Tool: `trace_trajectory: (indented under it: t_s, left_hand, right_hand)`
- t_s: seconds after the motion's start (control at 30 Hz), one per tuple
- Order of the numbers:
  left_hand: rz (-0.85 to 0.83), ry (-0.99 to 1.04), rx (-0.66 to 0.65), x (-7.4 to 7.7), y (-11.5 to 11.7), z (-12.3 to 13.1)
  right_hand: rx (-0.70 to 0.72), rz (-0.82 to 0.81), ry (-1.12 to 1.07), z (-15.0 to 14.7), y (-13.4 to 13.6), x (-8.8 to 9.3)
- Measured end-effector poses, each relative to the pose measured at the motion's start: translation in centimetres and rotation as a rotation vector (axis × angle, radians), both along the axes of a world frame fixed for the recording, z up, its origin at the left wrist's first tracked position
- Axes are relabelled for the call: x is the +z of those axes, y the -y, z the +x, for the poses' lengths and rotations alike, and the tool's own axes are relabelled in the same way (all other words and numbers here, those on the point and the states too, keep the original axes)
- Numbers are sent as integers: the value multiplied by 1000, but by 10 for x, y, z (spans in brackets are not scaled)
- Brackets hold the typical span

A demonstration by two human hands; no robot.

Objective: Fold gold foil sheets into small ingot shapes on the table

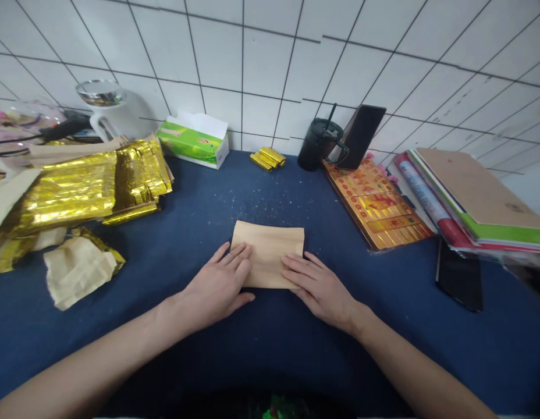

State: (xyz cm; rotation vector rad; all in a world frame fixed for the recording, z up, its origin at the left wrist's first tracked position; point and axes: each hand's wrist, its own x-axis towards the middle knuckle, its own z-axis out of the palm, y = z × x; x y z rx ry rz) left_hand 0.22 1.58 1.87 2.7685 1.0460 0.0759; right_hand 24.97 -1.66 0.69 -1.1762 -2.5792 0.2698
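A tan sheet of paper (267, 256) lies flat on the blue tabletop (217, 203), plain side up, with its far edge slightly curled. My left hand (221, 276) rests on its left side, fingers stretched out over the surface and thumb below the near corner. On the right side lies my right hand (318, 285), its fingers extended flat on the paper and the thumb near the lower edge. Beyond the sheet sits a small pile of rolled gold foil pieces (269, 158). The underside of the paper is hidden.
Gold foil sheets (73, 186) are heaped at left, near a crumpled paper piece (80, 270), a white mug (106, 110) and a tissue pack (194, 139). A black cup (318, 142), orange printed packet (379, 203), stacked notebooks (483, 192) and dark phone (459, 276) occupy the right.
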Motion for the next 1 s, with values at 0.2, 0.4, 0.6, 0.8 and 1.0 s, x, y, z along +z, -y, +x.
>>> trace_trajectory:
  t_s: [0.2,0.4,0.6,0.8,1.0]
  left_hand:
    - [17,19,-36,-5,-3,-2]
    - [22,52,-69,-4,-8,-5]
    - [-3,158,-64,0,-9,-8]
    - [-79,183,-63,9,-10,-6]
    - [-122,140,-44,13,-12,-4]
  right_hand:
    - [-23,-26,-50,0,-1,-1]
    - [-5,-33,-37,1,-2,-2]
    - [12,4,-27,4,-1,-6]
    - [-32,53,-139,-1,0,-3]
    - [-80,-12,-218,-5,-2,0]
